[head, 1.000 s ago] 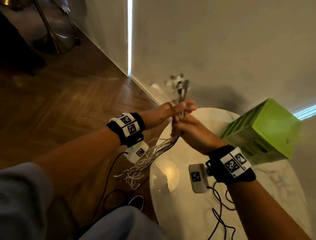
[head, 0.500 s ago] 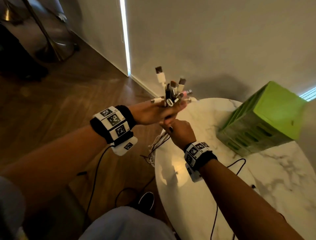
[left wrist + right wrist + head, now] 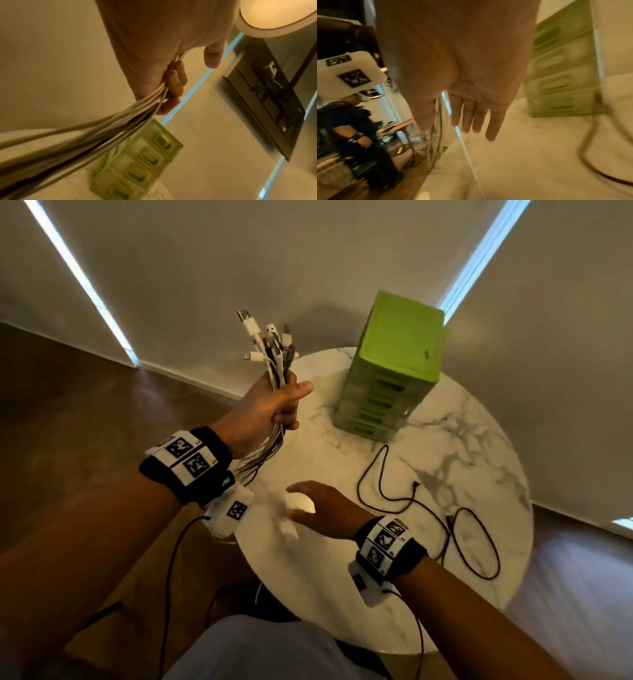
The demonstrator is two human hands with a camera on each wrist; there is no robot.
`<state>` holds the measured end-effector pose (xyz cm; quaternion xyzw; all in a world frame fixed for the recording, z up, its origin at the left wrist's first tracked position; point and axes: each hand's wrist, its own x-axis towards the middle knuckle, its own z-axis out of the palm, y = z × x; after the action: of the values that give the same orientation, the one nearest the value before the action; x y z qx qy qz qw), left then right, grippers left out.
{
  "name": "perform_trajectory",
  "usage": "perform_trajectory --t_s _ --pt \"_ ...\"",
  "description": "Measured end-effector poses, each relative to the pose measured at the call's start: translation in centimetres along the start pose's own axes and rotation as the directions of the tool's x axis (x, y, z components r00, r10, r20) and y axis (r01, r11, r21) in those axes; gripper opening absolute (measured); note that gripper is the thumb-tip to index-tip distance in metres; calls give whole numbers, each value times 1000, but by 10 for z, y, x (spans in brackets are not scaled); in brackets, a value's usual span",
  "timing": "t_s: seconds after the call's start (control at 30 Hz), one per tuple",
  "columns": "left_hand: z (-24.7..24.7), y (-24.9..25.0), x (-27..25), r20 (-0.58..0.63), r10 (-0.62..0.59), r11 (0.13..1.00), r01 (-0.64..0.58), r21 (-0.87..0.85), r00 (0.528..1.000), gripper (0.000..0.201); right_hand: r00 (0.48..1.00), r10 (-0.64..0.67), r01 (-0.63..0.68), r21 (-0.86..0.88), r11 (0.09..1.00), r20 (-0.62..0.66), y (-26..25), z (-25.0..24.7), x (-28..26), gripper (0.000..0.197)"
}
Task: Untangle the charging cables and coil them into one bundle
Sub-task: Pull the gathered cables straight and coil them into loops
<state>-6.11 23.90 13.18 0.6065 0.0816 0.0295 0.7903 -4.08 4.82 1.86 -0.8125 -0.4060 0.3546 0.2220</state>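
Head view showed one round marble table (image 3: 462,460) carrying one green drawer unit (image 3: 394,371) at its far side and a loose black cable (image 3: 383,474) snaking over the top near the right hand (image 3: 325,508), which hovered with straight, spread fingers, holding nothing. Beside the table's left edge the left hand (image 3: 270,409) was clenched round the charging cables (image 3: 274,354), plugs fanned upward, tails hanging past the wrist; their count could not be told.
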Motion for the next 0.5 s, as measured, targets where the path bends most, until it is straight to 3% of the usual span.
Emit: perform_trajectory --t_s 0.07,0.17,0.23,0.37,0.5 --pt "29 -15 8 64 -28 999 25 48 998 30 997 72 -69 101 992 -23 34 -9 -36 38" --pt "69 -37 15 117 -86 992 74 102 989 27 975 197 -179 166 970 -98 91 -21 -89 21" --pt "95 -51 18 127 -104 986 85 144 986 29 917 331 -257 306 917 -221 131 -28 -122 12" --pt "138 -69 25 104 -117 969 90 229 988 32 665 585 -344 505 792 -464 193 -39 -172 11" --pt "167 -84 27 75 -127 960 103 261 989 32 423 705 -380 595 709 -570 242 -44 -194 16"
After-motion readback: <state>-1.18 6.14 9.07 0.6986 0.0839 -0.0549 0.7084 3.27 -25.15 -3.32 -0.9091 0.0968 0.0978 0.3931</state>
